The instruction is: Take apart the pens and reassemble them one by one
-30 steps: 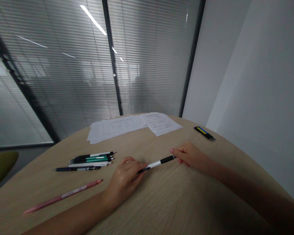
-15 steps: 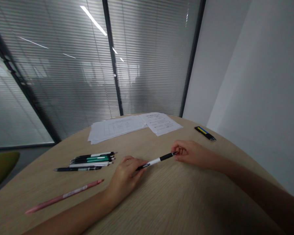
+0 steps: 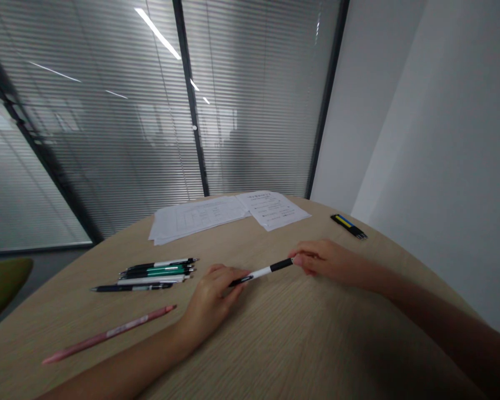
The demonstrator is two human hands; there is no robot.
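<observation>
A white pen with a black grip and black end (image 3: 261, 273) is held between my two hands, slanting up to the right just over the table. My left hand (image 3: 214, 297) pinches its black clip end between thumb and fingers. At the other end, the thumb and fingers of my right hand (image 3: 319, 257) close on the tip, which they hide. Left of my left hand lies a row of several pens (image 3: 158, 272), black, white and green. A pink pen (image 3: 112, 332) lies nearer to me, slanted.
Printed sheets of paper (image 3: 200, 218) lie at the far side of the round wooden table (image 3: 291, 344). A dark bundle of slim sticks with yellow and blue parts (image 3: 348, 226) lies at the right edge. A green chair (image 3: 4, 286) stands at the left.
The fingers of my right hand have shifted around the pen's tip, which was visible before and is now covered. The pen has moved very slightly left.
</observation>
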